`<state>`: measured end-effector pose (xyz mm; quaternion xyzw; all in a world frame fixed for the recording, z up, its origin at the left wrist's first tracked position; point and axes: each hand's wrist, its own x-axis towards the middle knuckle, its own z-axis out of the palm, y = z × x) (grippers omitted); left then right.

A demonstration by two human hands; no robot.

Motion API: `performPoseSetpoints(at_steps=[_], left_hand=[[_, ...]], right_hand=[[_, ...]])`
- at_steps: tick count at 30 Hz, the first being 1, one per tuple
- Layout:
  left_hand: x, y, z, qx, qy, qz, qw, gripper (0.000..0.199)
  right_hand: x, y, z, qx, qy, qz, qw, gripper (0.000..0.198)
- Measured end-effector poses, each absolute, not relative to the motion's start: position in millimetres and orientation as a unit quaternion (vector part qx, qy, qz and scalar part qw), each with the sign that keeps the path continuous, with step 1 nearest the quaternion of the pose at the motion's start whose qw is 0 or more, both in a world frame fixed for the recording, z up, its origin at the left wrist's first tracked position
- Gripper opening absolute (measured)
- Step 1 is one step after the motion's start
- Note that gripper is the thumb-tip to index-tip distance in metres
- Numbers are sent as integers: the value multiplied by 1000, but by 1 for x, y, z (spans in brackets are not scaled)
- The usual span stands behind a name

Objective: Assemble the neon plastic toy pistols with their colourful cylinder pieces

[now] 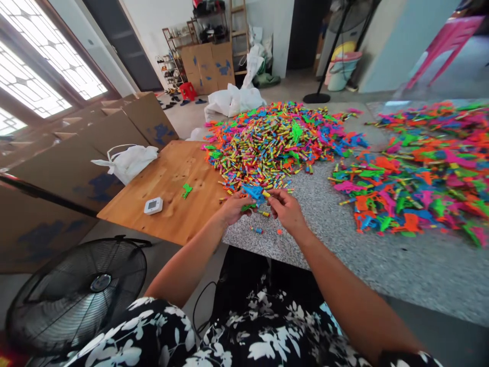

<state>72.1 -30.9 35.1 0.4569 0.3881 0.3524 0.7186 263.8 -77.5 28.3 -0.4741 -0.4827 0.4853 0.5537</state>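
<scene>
My left hand [234, 208] is closed around a blue toy gun [252, 192] above the near edge of the granite tabletop [301, 204]. Something green shows below the blue toy, partly hidden by the fingers. My right hand [284, 206] pinches a small yellow tube [266, 194] at the toy's right end; whether the two are joined I cannot tell. Just beyond my hands rises a big heap of small coloured tubes [263, 148] mixed with toy guns. A loose blue tube [257, 230] lies in front of me on the granite.
To the right spreads a pile of coloured toy guns [410, 188]. On the wooden board [171, 173] at left are a white timer-like device [153, 205], a green toy gun [187, 190] and a white bag [130, 162]. Cardboard boxes [95, 132] and a floor fan [87, 290] stand left.
</scene>
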Motion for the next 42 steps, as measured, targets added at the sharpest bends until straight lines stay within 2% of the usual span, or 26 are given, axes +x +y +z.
performPoseSetpoints(at_steps=[7,14,29,38,42], left_hand=[[89,-37,35,453,399,374,704,55],[92,-38,39,483,394,373,688,56],[93,-44,45,533,383,359,664,52],[94,-45,42,518,377,372,672,53],[98,-48,43,502,376,368,687,55]], right_hand=[[272,-85,32,-481,-484,489,543,33],[274,-86,35,-454,-441,500,591,36],[273,-93,24,-412,-358,596,589,42],[282,-104,34,-471,-479,520,528,37],[289,-109,31,-449,-477,581,484,39]])
